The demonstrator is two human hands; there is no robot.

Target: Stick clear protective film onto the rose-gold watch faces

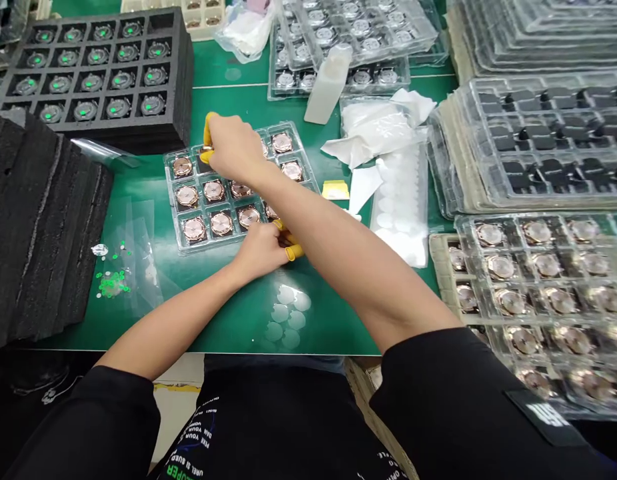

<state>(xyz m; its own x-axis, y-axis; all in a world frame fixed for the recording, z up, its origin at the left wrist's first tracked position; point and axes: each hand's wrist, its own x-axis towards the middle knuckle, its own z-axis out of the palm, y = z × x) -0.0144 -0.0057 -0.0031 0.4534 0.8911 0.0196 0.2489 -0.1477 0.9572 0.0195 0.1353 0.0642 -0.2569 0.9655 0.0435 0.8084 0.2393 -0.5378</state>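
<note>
A clear plastic tray [176,230] of rose-gold watch heads lies on the green table in front of me. My right hand [236,148], yellow cots on its fingertips, reaches across to the tray's upper left part. Its fingers are closed together over a compartment in the back row; what they pinch is hidden. Below it, my left hand [263,250] is at the tray's front edge, partly behind my right forearm. Its fingers, also in yellow cots, curl round something dark that I cannot make out. Rose-gold watch heads [193,229] sit face up in the compartments.
Black foam trays [183,87] with green-dotted watch heads stand at the left. Green dots [112,283] and clear film lie nearby. Round clear films [288,313] are in front. White wipes [373,130] and a white block [329,83] lie behind; stacked trays [488,140] fill the right.
</note>
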